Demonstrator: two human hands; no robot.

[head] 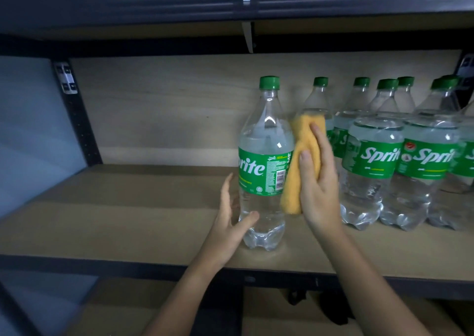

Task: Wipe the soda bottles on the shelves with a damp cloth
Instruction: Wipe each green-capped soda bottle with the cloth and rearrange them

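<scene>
A clear Sprite bottle (265, 161) with a green cap and green label stands upright near the front of the wooden shelf (143, 215), apart from the others. My left hand (232, 220) is open beside its lower left, thumb touching the bottle's base area, fingers spread. My right hand (316, 181) holds a folded orange cloth (300, 161) between this bottle and a second bottle (318, 97) just behind it. The cloth lies against the front bottle's right side. Most of the second bottle is hidden by the cloth and my hand.
Several more Sprite bottles (377, 166) stand packed in rows on the right of the shelf. A wooden back panel (166, 109) closes the shelf; a black upright (77, 120) is at left. Another shelf (230, 9) hangs overhead, and a lower shelf (143, 310) lies below.
</scene>
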